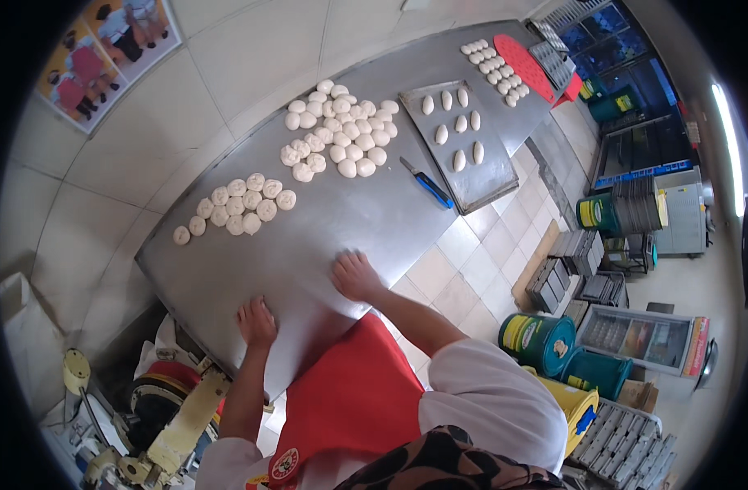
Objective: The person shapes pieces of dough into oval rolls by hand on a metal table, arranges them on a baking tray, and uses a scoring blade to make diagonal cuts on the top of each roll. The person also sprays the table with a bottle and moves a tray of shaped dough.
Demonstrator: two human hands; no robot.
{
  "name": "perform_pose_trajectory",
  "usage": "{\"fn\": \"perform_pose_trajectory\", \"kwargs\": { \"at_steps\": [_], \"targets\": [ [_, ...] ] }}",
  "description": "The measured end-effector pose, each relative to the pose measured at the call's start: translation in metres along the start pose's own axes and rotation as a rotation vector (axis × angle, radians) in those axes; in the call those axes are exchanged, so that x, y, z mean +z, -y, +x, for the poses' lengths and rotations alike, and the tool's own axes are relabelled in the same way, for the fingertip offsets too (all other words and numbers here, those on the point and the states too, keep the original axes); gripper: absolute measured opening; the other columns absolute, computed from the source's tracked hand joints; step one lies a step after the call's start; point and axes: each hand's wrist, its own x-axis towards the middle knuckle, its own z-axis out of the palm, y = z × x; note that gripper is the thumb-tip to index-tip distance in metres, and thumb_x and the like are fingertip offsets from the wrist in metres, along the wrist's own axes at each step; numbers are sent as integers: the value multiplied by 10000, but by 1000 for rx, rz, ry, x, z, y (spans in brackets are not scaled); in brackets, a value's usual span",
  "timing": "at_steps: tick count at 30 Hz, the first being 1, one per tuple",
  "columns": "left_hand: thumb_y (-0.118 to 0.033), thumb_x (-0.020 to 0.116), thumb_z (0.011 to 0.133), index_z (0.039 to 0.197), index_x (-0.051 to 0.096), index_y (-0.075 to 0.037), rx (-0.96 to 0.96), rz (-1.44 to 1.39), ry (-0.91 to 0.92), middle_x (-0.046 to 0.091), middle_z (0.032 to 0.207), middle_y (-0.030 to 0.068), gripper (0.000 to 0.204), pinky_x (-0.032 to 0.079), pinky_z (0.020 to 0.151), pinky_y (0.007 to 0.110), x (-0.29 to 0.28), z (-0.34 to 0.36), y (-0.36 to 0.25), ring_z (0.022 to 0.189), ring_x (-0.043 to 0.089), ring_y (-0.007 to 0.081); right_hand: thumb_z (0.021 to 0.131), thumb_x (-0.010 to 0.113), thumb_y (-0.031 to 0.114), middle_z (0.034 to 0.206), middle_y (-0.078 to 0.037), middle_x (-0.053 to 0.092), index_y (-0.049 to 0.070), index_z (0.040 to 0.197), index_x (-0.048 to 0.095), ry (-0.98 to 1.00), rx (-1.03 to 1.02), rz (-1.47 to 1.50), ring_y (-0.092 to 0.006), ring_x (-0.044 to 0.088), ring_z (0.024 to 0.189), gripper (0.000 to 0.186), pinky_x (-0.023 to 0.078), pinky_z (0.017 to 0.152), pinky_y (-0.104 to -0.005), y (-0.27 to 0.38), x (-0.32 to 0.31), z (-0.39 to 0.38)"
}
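Note:
My left hand is palm down on the metal table near its front edge, its fingers curled inward. To its right and a little farther in, my right hand is cupped against the same surface with bent fingers. Whatever lies under either palm is hidden. Beyond my hands, a group of round dough pieces with rough, swirled tops sits at the left. A larger cluster of mostly smooth dough balls lies farther back. Right of that cluster rests a knife with a blue and black handle.
A baking tray with several oval dough pieces lies at the table's right edge. More dough rows sit far back by a red perforated sheet. Machinery stands at lower left; green buckets stand on the floor at right.

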Motion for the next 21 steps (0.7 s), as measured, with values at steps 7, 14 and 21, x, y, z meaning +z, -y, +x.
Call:
{"fn": "perform_pose_trajectory", "kwargs": {
  "at_steps": [7, 14, 21],
  "targets": [
    [-232, 537, 1053, 1151, 640, -88, 12, 23, -241, 633, 1103, 138, 201, 465, 893, 509, -14, 92, -8, 1025, 611, 384, 997, 617, 402, 1167, -159, 612, 46, 1101, 674, 53, 176, 2, -353, 578, 1132, 375, 453, 987, -500, -7, -4, 91],
    [-207, 524, 1048, 1219, 643, -87, 23, -134, -189, 648, 1208, 124, 240, 454, 938, 548, 13, -12, 9, 1125, 607, 387, 1014, 620, 355, 1137, -161, 612, 55, 1076, 660, 30, 117, 82, -362, 578, 1124, 309, 444, 1005, -524, 9, 11, -17],
    [-228, 564, 1037, 1263, 637, -96, 19, 30, -155, 632, 1301, 151, 272, 451, 995, 544, -17, 76, -9, 1207, 597, 378, 999, 617, 388, 1256, -165, 564, 63, 1294, 613, 88, 192, 29, -359, 536, 1223, 440, 407, 1075, -513, -2, -16, 90]
  ]
}}
